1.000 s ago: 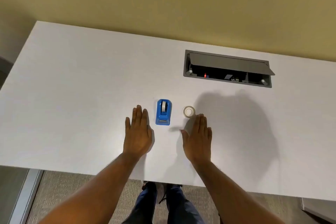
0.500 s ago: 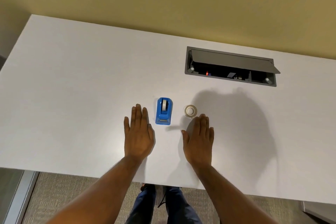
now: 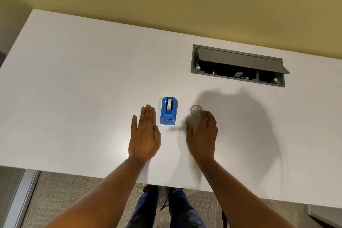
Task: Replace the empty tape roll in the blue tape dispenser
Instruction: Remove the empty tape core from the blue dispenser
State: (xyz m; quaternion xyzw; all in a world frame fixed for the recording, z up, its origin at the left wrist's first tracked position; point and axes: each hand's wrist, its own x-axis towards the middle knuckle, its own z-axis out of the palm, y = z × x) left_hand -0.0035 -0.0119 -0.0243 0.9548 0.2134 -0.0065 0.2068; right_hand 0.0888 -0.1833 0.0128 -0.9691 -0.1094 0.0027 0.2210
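Observation:
A small blue tape dispenser (image 3: 168, 110) stands on the white desk (image 3: 74, 98), with a pale roll core seated in its cradle. A clear tape roll (image 3: 194, 110) lies flat on the desk to its right. My left hand (image 3: 144, 133) rests flat, fingers together, just left of the dispenser and apart from it. My right hand (image 3: 202, 134) lies below the roll, its fingers curled forward so the tips reach the roll's near edge. Neither hand holds anything.
A grey cable box (image 3: 238, 65) with its lid propped open is set into the desk at the back right. The desk's near edge runs just above my legs (image 3: 166, 209) and the carpet.
My right hand's fingers have curled and slid forward to the clear roll's edge. My left hand stays flat beside the dispenser. The camera view shifted slightly.

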